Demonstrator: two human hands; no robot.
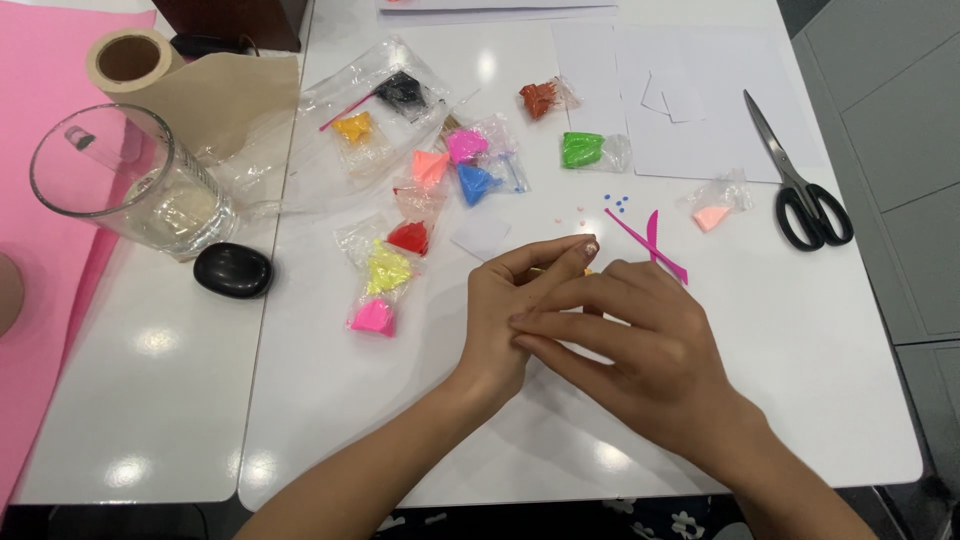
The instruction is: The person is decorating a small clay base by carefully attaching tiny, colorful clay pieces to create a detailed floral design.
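Both hands met at frame centre over the white table (800, 400): the right hand (640, 350) lay across the left hand (510, 320), whose fingers pinched something small and yellowish, mostly hidden. Small clay packets (385, 270) lay just above-left, likely soft and light, best pinched gently.

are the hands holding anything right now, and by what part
Cannot be told for sure. The right hand lies over the left hand, hiding the grip. Only a small yellowish bit peeks out at the left fingers.
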